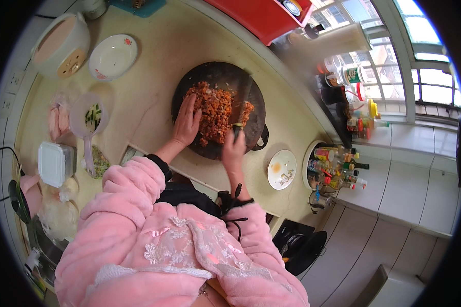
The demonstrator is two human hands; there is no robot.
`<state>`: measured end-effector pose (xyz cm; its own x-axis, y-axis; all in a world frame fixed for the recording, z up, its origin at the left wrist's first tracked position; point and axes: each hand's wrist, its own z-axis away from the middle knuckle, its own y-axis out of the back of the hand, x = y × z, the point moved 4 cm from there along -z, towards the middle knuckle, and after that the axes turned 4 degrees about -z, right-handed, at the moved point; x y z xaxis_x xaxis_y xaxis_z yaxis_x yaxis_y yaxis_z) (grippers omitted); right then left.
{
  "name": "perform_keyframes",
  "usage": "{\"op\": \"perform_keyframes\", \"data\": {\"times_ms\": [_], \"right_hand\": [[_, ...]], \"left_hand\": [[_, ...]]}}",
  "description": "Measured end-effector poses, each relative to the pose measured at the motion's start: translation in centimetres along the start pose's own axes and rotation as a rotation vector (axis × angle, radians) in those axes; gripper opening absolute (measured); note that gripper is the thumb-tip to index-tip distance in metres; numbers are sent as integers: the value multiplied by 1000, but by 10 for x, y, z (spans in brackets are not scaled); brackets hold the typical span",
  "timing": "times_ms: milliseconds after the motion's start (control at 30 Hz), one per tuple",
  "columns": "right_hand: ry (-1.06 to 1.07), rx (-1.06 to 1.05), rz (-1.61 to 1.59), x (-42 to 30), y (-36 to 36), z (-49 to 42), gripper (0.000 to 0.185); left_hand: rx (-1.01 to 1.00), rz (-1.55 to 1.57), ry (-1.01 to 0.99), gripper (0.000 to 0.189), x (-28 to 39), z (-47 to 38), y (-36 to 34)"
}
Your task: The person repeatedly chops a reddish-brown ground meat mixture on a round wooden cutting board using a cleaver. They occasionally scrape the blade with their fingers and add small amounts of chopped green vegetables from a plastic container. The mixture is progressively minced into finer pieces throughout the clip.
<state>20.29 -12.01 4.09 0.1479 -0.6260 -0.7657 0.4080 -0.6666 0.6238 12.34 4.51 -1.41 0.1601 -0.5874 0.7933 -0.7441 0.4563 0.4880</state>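
A heap of reddish chopped meat mixture (pixel 213 109) lies on a round dark chopping board (pixel 219 73) with a black handle at its right. My right hand (pixel 233 149) grips the handle of a kitchen knife (pixel 245 92), probably a cleaver. The blade is blurred and points away from me, right of the heap. A strip of the mixture (pixel 247 111) sits along its right side. My left hand (pixel 188 121) rests at the heap's left edge, thumb apart from the fingers, holding nothing. The fingertips touch the mixture or the board; which one is hard to tell.
To the left are an oval white dish (pixel 113 57), a white pot (pixel 63 44), a strainer-like cup with chopped greens (pixel 88 119) and a lidded plastic box (pixel 55 163). At right stand a small plate (pixel 281 169), a bottle rack (pixel 308 165) and a pan (pixel 307 251).
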Motion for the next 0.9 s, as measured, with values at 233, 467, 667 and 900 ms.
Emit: {"op": "perform_keyframes", "data": {"times_ms": [233, 467, 667, 900], "right_hand": [[-91, 48, -117, -20, -2, 14, 29], [-28, 15, -119, -15, -5, 19, 33], [-41, -51, 43, -29, 2, 13, 35], [118, 25, -127, -71, -14, 6, 30]], "left_hand": [[-40, 42, 30, 50, -5, 0, -1], [-110, 40, 78, 49, -4, -3, 0], [-81, 105, 72, 50, -3, -2, 4], [-77, 210, 91, 51, -4, -4, 8]]}}
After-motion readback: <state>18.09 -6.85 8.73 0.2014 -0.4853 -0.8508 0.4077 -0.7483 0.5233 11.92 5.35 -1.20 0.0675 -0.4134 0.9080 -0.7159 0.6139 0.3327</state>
